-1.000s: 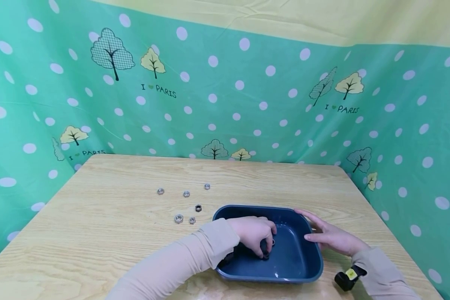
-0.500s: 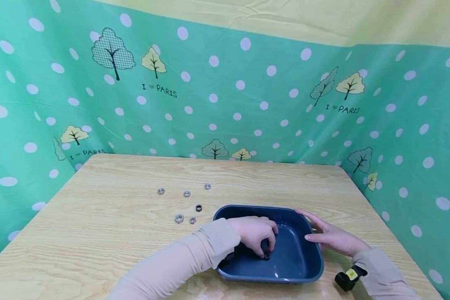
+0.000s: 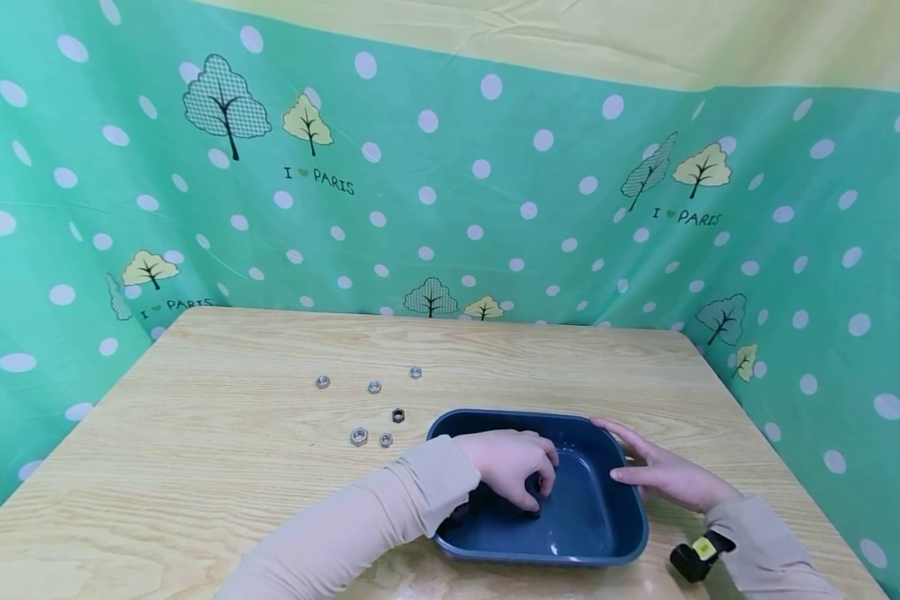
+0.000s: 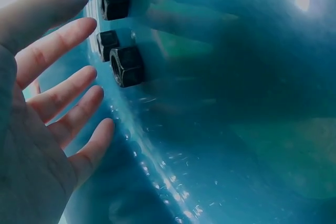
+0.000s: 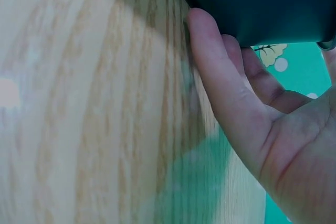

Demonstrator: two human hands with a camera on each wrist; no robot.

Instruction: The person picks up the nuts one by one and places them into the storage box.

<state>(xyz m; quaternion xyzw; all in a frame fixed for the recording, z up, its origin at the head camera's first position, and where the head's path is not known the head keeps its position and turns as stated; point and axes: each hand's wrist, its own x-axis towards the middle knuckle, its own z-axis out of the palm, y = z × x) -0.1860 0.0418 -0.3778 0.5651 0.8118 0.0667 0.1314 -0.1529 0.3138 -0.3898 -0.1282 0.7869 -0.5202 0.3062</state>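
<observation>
My left hand [image 3: 512,468] reaches down into a dark blue plastic bin [image 3: 540,560]. In the left wrist view its fingers [image 4: 73,85] are spread and loosely extended. Just beyond the fingertips, three black hex nuts lie close together against the bin's surface: an upper nut [image 4: 114,1], a smaller middle nut [image 4: 107,45] and a lower nut [image 4: 127,66]. Nothing is held in that hand. At the bin's right side, my right hand [image 3: 671,477] grips the wall, thumb over the rim and fingers along the outside.
Left of the bin, several loose nuts lie on the wooden table [image 3: 195,467], among them a large silver nut [image 3: 358,437] and a black nut [image 3: 398,415]. A black wrist device [image 3: 696,560] sits at my right sleeve. A green dotted curtain [image 3: 450,208] hangs behind the table.
My left fingers have shifted slightly inside the bin, and the dark nut below them is now less visible in the head view. The right hand and bin stay in place.
</observation>
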